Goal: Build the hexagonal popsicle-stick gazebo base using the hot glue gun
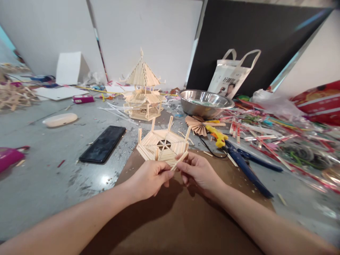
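Observation:
A hexagonal platform of thin wooden sticks (162, 144), with short posts standing at its corners, rests at the far end of a brown cardboard sheet (175, 212). My left hand (150, 179) and my right hand (198, 171) meet at its near edge. Both are closed in a pinch on one loose wooden stick (180, 160), which lies slanted against the platform's front side. A finished stick pagoda (142, 90) stands farther back on the floor.
A black phone (103, 144) lies left of the platform. A yellow glue gun (217, 136) and blue-handled shears (245, 164) lie to the right, a steel bowl (205, 103) behind them. Red chopstick wrappers (278, 141) litter the right; a white bag (231, 76) leans against a black board.

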Demonstrator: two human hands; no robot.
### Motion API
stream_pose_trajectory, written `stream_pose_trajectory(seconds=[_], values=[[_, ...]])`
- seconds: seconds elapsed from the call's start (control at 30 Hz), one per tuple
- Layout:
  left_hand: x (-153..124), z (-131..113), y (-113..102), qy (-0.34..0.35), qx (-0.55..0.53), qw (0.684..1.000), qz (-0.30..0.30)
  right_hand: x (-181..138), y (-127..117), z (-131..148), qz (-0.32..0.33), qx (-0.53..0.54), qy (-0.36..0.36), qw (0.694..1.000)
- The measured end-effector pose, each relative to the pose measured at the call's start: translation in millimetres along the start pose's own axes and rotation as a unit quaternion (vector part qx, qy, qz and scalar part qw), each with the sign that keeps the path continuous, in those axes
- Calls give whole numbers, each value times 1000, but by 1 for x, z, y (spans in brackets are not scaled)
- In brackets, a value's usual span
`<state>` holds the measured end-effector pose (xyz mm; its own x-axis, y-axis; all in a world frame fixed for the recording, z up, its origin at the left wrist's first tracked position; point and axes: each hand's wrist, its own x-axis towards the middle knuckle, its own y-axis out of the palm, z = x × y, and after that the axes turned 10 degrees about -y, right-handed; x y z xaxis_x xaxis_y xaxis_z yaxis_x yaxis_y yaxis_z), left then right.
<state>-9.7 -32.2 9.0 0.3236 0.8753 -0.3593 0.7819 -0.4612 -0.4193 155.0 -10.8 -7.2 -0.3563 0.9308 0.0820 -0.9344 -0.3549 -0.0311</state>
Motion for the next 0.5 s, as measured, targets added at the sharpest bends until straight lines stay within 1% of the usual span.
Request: stream_pose_trajectory(seconds=[0.03, 0.07, 0.1, 0.13, 0.17, 0.2, 0.23, 0.27, 0.3, 0.33, 0.37, 0.43, 0.5], values=[[0, 0, -1, -8, 2, 1000, 11, 0, -2, -1, -31, -67, -56, 996], [0, 0, -3, -16, 2, 1000, 25, -1, -5, -1, -58, -151, -125, 979], [0, 0, -4, -24, 1, 999, 40, -3, -9, 0, -73, -245, -199, 946], [0, 1, -5, -31, -3, 998, 54, -4, -12, 2, -68, -340, -269, 899], [0, 1, -7, -34, -7, 997, 65, -6, -15, 4, -46, -425, -328, 843], [-1, 2, -8, -36, -13, 997, 73, -8, -17, 7, -17, -494, -370, 786], [0, 2, -9, -36, -19, 996, 78, -10, -18, 10, 13, -547, -400, 735], [0, 3, -9, -35, -25, 996, 82, -11, -18, 13, 45, -585, -418, 693], [0, 4, -10, -36, -30, 995, 85, -12, -17, 15, 78, -610, -428, 662], [0, 5, -10, -37, -34, 995, 90, -13, -16, 17, 110, -625, -433, 640], [1, 6, -10, -40, -37, 994, 97, -13, -14, 17, 140, -631, -436, 627], [2, 6, -9, -47, -40, 991, 117, -13, -10, 17, 184, -628, -438, 616], [2, 6, -8, -57, -45, 988, 134, -14, -7, 15, 199, -626, -436, 615]])
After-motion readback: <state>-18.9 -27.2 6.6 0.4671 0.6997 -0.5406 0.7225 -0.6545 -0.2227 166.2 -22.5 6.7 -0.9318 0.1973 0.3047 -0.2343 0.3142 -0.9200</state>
